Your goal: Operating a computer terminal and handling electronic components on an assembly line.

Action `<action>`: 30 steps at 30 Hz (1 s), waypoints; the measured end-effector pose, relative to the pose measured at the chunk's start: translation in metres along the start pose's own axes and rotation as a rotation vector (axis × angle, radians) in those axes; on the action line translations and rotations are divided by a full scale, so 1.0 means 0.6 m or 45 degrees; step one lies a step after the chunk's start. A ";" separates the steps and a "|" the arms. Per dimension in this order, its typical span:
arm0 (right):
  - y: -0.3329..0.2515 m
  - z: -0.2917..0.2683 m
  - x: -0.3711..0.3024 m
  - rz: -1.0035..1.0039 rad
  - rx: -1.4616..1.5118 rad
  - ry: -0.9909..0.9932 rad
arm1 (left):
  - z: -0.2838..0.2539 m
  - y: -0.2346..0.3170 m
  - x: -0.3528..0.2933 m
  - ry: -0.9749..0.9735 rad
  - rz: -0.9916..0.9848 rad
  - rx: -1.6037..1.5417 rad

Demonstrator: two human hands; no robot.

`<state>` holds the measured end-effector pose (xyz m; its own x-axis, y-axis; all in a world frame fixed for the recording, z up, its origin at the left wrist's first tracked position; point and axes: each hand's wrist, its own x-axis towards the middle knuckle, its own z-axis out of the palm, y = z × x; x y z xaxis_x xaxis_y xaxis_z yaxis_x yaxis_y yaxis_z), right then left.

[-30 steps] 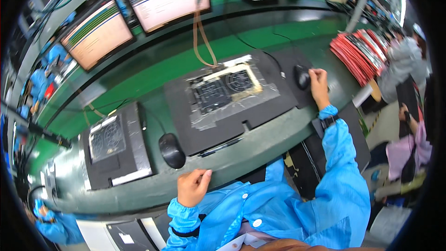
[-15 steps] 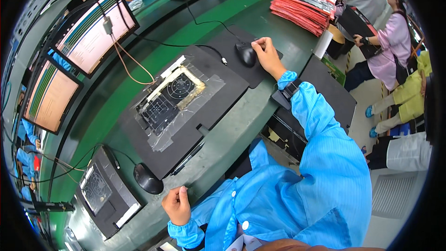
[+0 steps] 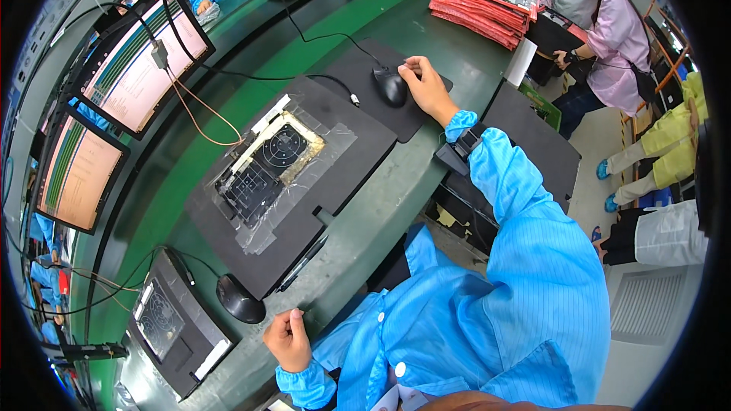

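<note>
My right hand rests at the right edge of a black computer mouse on a dark mat. Its fingers are curled in, and whether they touch the mouse I cannot tell. Near the bench's front edge my left hand is closed in a loose fist, thumb uppermost, with nothing visible in it. Just beyond it sits a second black mouse. Between the hands lies a black board bearing a taped-down fixture with a printed circle and grid.
Two monitors stand at the left, with cables hanging before them. A smaller black board lies at the lower left, a pen along the big board's front edge. Red-wrapped sheets are stacked at the far right. Several people are nearby.
The view has shifted slightly, moving the bench things a little left in the picture. My right hand has come slightly closer to the mouse; my left hand keeps its loose fist.
</note>
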<state>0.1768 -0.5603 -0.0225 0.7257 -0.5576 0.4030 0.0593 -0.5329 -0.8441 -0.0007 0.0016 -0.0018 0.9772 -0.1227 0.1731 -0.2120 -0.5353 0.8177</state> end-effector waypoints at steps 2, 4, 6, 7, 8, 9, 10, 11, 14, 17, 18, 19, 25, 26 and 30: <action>-0.009 -0.001 -0.002 0.014 -0.006 -0.010 | 0.000 0.002 0.000 0.000 -0.007 -0.008; -0.010 -0.002 -0.003 0.023 -0.010 -0.016 | 0.000 0.003 0.000 -0.001 0.000 -0.010; -0.006 -0.003 -0.003 0.013 -0.038 0.001 | 0.000 0.004 0.001 0.001 0.012 -0.014; -0.008 -0.002 -0.004 0.014 -0.038 0.000 | -0.001 0.004 0.000 -0.005 0.008 -0.012; -0.010 -0.002 -0.004 0.021 -0.028 -0.002 | -0.001 0.005 0.000 -0.011 0.003 -0.009; -0.012 -0.002 -0.005 0.029 -0.017 -0.004 | -0.001 0.005 0.000 -0.012 0.003 -0.009; -0.014 -0.003 -0.005 0.029 -0.017 -0.004 | -0.001 0.006 0.001 -0.007 0.011 -0.003; -0.015 -0.003 -0.006 0.026 -0.016 -0.008 | -0.001 0.007 0.001 -0.003 0.019 0.003; -0.021 -0.008 -0.007 0.030 -0.026 -0.023 | 0.000 0.003 -0.001 -0.010 0.007 -0.007; -0.024 -0.007 -0.009 0.042 -0.011 -0.028 | 0.003 -0.001 -0.001 0.009 0.017 -0.033; -0.025 -0.006 -0.009 0.045 0.020 -0.024 | 0.003 0.000 -0.001 0.006 0.018 -0.037; -0.026 -0.005 -0.009 0.042 0.016 -0.020 | 0.000 0.003 0.000 0.006 0.016 -0.019; -0.013 -0.006 -0.003 0.013 0.005 -0.019 | 0.001 0.004 0.002 0.007 0.024 -0.012; -0.013 -0.006 -0.005 0.016 0.006 -0.022 | 0.000 0.008 0.002 0.001 0.019 0.000; -0.015 -0.006 -0.005 0.007 -0.025 -0.026 | 0.001 0.002 0.001 0.008 0.034 0.001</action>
<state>0.1715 -0.5558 -0.0148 0.7400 -0.5473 0.3909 0.0422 -0.5423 -0.8391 -0.0006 0.0006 -0.0009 0.9712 -0.1320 0.1983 -0.2382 -0.5326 0.8122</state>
